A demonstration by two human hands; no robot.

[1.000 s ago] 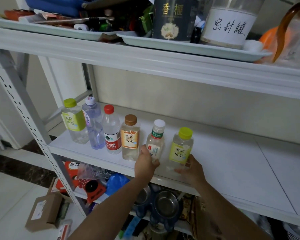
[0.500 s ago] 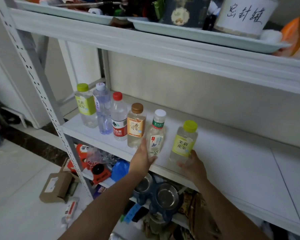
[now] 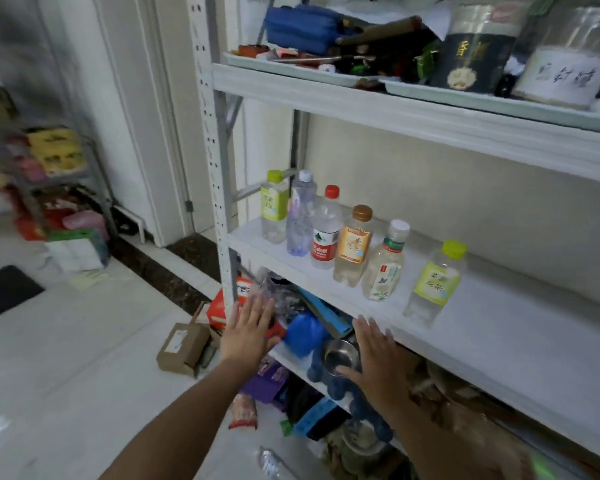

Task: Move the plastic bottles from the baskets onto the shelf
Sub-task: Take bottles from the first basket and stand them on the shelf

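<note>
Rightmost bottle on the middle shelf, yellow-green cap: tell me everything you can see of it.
The bottle is small, clear plastic, with a yellow-green screw cap on and a yellow-green label with blurred print. It stands cap up near the front edge of the white middle shelf, last in the row, apart from the white-capped bottle to its left. Only the shelf touches it; the right hand is open below the edge. Contents unclear.

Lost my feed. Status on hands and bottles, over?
Left hand open, right hand open, both empty. Six bottles standing on shelf. Nothing in the way.
</note>
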